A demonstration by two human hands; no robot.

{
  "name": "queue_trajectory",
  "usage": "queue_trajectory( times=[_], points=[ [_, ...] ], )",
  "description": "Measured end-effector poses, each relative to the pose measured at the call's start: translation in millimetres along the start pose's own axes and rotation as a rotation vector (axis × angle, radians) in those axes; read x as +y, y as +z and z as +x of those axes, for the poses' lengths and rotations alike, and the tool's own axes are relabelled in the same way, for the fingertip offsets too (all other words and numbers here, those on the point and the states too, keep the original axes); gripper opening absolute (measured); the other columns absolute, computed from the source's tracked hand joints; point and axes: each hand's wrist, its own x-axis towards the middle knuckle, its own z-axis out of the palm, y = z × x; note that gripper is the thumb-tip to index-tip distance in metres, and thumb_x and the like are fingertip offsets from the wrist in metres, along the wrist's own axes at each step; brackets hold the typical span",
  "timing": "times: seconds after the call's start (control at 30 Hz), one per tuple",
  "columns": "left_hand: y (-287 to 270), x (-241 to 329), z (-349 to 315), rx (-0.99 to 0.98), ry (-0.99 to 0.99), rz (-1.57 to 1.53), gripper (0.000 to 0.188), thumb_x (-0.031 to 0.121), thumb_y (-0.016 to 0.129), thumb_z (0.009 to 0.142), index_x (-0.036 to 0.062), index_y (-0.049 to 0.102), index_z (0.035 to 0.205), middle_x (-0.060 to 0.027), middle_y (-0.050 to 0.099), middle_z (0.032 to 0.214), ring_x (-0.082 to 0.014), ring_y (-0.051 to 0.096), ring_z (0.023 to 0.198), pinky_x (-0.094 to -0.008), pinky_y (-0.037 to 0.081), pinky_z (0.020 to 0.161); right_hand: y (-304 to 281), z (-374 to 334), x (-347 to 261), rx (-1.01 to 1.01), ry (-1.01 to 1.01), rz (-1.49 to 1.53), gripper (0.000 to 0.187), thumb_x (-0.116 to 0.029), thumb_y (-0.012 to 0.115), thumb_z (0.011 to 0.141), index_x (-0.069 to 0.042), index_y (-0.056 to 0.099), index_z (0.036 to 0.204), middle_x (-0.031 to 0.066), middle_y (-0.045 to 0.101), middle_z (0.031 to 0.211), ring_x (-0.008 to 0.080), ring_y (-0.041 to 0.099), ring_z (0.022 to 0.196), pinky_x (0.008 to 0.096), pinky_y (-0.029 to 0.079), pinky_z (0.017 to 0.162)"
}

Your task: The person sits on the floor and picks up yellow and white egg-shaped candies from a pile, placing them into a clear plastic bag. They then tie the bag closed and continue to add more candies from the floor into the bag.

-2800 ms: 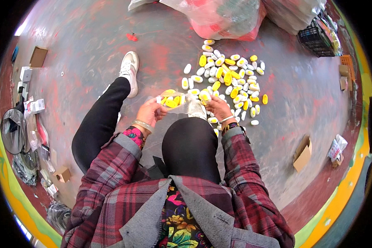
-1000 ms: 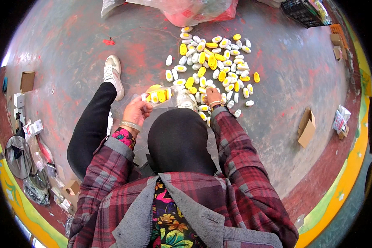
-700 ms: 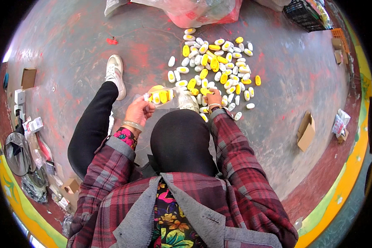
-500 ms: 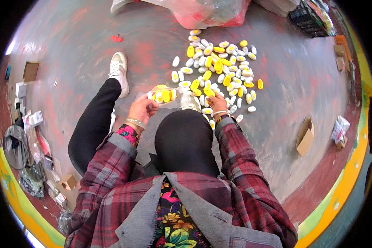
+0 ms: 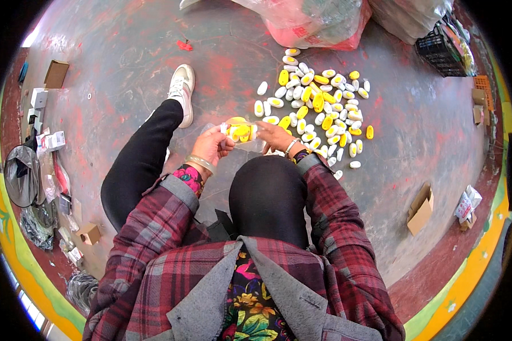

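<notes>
My left hand (image 5: 215,143) is closed on the edge of a clear plastic bag (image 5: 250,145). Inside the bag lie several yellow and white oval pieces (image 5: 240,133). My right hand (image 5: 275,138) reaches to the other side of the bag, its fingertips at the pieces. The fingers are bent together; what they hold is hidden. Just beyond and to the right of this hand, a loose pile of the same oval pieces (image 5: 317,102) is spread on the floor, some all yellow, others white with a yellow patch.
Large plastic sacks (image 5: 318,23) stand at the far side, near a black crate (image 5: 442,50). An opened cardboard box (image 5: 421,208) lies at the right. Small boxes (image 5: 51,141) and a round grey basket (image 5: 23,176) line the left wall. My raised knee (image 5: 267,193) is below the bag.
My right hand has moved left from the edge of the pile to the bag, with a yellow piece in its fingers earlier. The view has shifted a little. My left hand still holds the bag.
</notes>
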Motion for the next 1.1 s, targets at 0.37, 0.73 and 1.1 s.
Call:
queue_trajectory(
  times=[0.37, 0.73, 1.1],
  points=[
    [-4.2, 0.6, 0.8, 0.002, -0.002, -0.007, 0.027, 0.013, 0.045, 0.083, 0.0064, 0.053, 0.108, -0.0006, 0.060, 0.067, -0.0084, 0.055, 0.056, -0.0193, 0.041, 0.051, -49.8, -29.1, 102.7, 0.687, 0.376, 0.173, 0.029, -0.011, 0.052, 0.079, 0.000, 0.057, 0.106, 0.0075, 0.064, 0.083, 0.0111, 0.060, 0.056, 0.0203, 0.043, 0.046],
    [-7.9, 1.3, 1.1, -0.002, -0.010, -0.040, 0.027, 0.012, 0.045, 0.083, 0.0057, 0.051, 0.109, -0.0012, 0.061, 0.067, -0.0085, 0.055, 0.055, -0.0198, 0.041, 0.051, -9.9, 1.8, 62.8, 0.196, 0.280, -0.991, 0.026, -0.005, 0.044, 0.082, -0.011, 0.054, 0.105, 0.0163, 0.054, 0.100, 0.0327, 0.057, 0.091, 0.0385, 0.048, 0.075],
    [1.1, 6.4, -5.2, -0.142, 0.049, -0.085, 0.030, 0.011, 0.044, 0.083, 0.0047, 0.052, 0.112, -0.0018, 0.060, 0.065, -0.0086, 0.054, 0.055, -0.0193, 0.041, 0.052, -39.4, -29.1, 65.8, 0.453, 0.249, 0.734, 0.025, -0.013, 0.059, 0.080, -0.002, 0.056, 0.103, 0.0084, 0.063, 0.087, 0.0171, 0.062, 0.078, 0.0251, 0.049, 0.064]
  ],
)
